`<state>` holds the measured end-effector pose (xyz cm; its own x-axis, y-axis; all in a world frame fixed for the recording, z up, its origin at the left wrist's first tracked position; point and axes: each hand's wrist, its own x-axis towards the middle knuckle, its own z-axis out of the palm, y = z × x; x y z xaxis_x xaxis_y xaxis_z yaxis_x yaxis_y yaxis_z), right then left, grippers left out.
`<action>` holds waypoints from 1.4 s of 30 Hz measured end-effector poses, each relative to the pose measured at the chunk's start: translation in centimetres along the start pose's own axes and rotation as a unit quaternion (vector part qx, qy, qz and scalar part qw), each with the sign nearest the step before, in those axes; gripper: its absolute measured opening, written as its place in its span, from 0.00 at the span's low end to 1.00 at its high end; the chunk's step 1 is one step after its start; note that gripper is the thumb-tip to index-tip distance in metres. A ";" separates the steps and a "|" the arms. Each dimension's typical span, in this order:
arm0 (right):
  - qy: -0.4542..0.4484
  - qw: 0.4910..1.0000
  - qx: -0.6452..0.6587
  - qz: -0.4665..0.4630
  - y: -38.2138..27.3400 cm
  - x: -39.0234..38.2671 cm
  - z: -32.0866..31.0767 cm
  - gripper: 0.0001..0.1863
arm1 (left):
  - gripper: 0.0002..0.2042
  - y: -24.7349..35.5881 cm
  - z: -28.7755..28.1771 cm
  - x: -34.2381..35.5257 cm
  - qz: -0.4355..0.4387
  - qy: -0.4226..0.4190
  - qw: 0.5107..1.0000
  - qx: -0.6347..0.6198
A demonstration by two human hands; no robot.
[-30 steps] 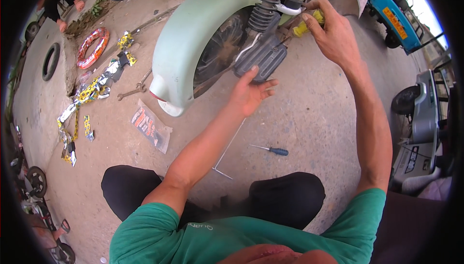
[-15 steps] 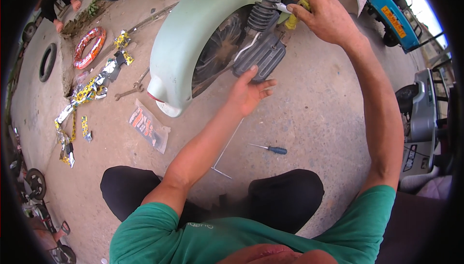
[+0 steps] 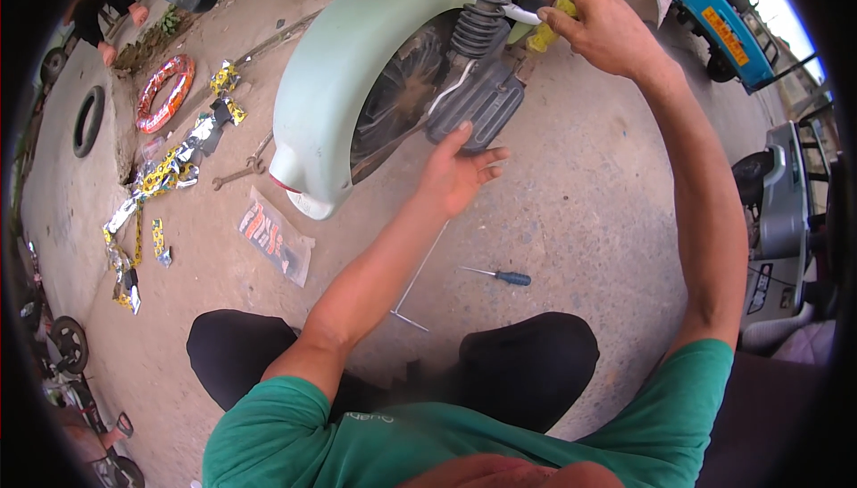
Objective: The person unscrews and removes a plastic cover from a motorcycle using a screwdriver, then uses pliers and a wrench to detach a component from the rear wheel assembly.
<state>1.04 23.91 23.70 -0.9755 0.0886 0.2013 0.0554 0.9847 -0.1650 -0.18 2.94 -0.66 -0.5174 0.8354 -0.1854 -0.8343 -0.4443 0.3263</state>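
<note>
I squat before the rear of a scooter with a pale green mudguard (image 3: 339, 86) over its wheel (image 3: 397, 100). My right hand (image 3: 603, 28) is raised to the coil shock absorber (image 3: 486, 1) and grips a yellow-handled tool (image 3: 546, 33) against it. My left hand (image 3: 460, 171) hovers open, fingers spread, just below the black ribbed engine cover (image 3: 478, 108), holding nothing. A blue-handled screwdriver (image 3: 500, 275) lies on the concrete between my knees and the wheel, beside a thin bent metal rod (image 3: 418, 278).
A clear packet (image 3: 275, 240) lies on the ground at left, near spanners (image 3: 241, 171), scraps of yellow foil wrapping (image 3: 156, 180), an orange ring (image 3: 161, 91) and a tyre (image 3: 87, 120). A blue vehicle (image 3: 723, 28) stands top right; another machine (image 3: 781, 211) at right.
My right hand has moved up and left with the yellow-handled tool, closer to the shock absorber. My left hand has lifted slightly toward the black cover.
</note>
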 end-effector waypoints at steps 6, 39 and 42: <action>0.054 0.991 -0.120 0.001 0.5 0.1 0.5 0.23 | 0.17 0.0 -0.1 0.0 0.006 0.004 1.000 0.004; 0.034 0.985 -0.152 0.073 -2.9 1.6 0.2 0.26 | 0.17 -0.1 -0.5 0.1 0.011 -0.003 1.000 0.019; 0.055 0.986 -0.133 0.079 -1.9 1.8 1.2 0.28 | 0.25 0.0 -0.8 0.0 0.014 -0.017 0.999 0.044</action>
<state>-1.03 22.04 23.23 -0.9220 0.2449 0.2998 0.2724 0.9607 0.0531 -0.32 2.73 -1.44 -0.5325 0.8341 -0.1435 -0.7985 -0.4389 0.4120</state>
